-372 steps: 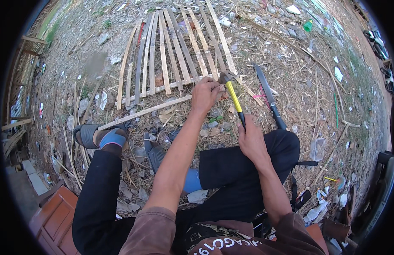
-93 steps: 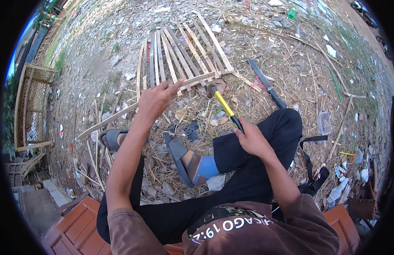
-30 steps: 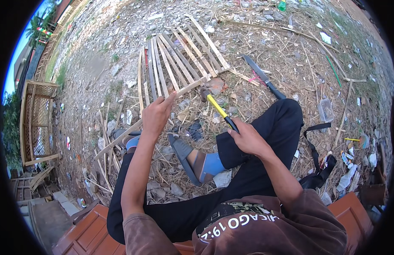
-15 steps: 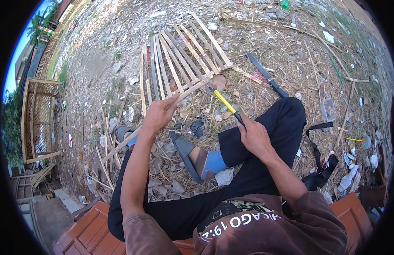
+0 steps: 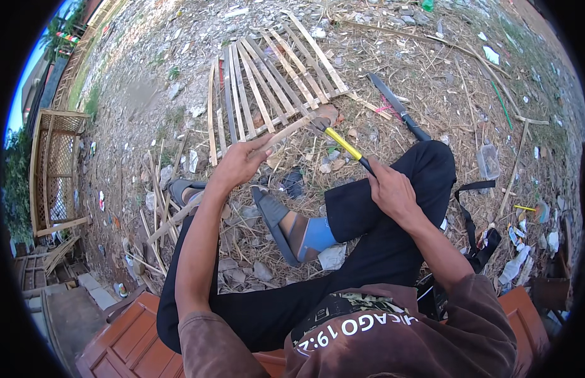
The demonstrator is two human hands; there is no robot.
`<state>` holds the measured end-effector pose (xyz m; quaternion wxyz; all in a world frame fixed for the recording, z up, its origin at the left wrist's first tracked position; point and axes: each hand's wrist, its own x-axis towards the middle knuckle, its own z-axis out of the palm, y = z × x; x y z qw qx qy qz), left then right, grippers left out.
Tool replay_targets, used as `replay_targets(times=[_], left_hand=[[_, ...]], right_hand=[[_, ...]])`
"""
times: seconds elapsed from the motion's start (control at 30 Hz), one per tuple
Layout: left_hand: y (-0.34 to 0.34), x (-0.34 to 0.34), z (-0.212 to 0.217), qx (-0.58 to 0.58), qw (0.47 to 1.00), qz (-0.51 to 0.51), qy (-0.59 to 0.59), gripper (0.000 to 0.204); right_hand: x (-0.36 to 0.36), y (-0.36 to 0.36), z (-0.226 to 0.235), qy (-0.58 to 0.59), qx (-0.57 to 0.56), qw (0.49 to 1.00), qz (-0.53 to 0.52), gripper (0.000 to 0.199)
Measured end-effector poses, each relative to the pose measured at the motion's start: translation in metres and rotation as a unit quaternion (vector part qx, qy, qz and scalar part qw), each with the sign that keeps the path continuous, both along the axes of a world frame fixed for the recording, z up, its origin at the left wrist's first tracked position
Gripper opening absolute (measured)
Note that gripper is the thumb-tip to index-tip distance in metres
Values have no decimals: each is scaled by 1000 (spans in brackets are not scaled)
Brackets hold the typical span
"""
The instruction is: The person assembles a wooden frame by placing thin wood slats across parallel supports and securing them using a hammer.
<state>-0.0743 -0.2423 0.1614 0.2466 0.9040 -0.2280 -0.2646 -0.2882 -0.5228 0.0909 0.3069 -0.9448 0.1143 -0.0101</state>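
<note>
My left hand (image 5: 239,166) is closed around a long bamboo slat (image 5: 287,131), which slants from beside my left shin up toward the far right. In my right hand (image 5: 392,191) is a hammer with a yellow and black handle (image 5: 343,143); the fingers wrap its black grip. Its dark metal head (image 5: 319,123) is at the slat's far end; whether they touch I cannot tell. Just beyond lies a fan-shaped frame of bamboo slats (image 5: 267,88) on the ground, its lower crosspiece partly behind the held slat.
A large knife with a black handle (image 5: 399,108) lies right of the frame. Loose slats (image 5: 155,217) lie left of my feet. A clear plastic container (image 5: 488,162) and a black strap (image 5: 467,217) are at the right. A lattice panel (image 5: 58,170) stands far left.
My right hand and the hammer have shifted slightly to the right, and the hammer head has come toward the slat's tip. My left hand keeps its hold on the slat.
</note>
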Motion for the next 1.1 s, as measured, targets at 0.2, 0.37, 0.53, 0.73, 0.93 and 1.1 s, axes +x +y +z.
replay_targets(times=[0.2, 0.37, 0.53, 0.73, 0.93, 1.1], left_hand=[[12, 1, -11, -16, 997, -60, -41, 46], [11, 1, -3, -3, 998, -67, -3, 46], [21, 8, -11, -21, 997, -73, -1, 46], [28, 1, -23, 7, 989, -145, 27, 45], [39, 9, -28, 22, 998, -21, -52, 44], [45, 17, -26, 14, 988, -50, -148, 48]], right_hand=[[-1, -24, -11, -27, -13, 998, 46, 32], [1, -42, -9, -16, -39, 995, 89, 35], [9, -56, -6, -9, -56, 991, 122, 35], [12, -54, 10, -67, -126, 951, 274, 36], [19, -70, 6, -5, -83, 971, 225, 39], [26, -75, 2, -38, -23, 983, 176, 39]])
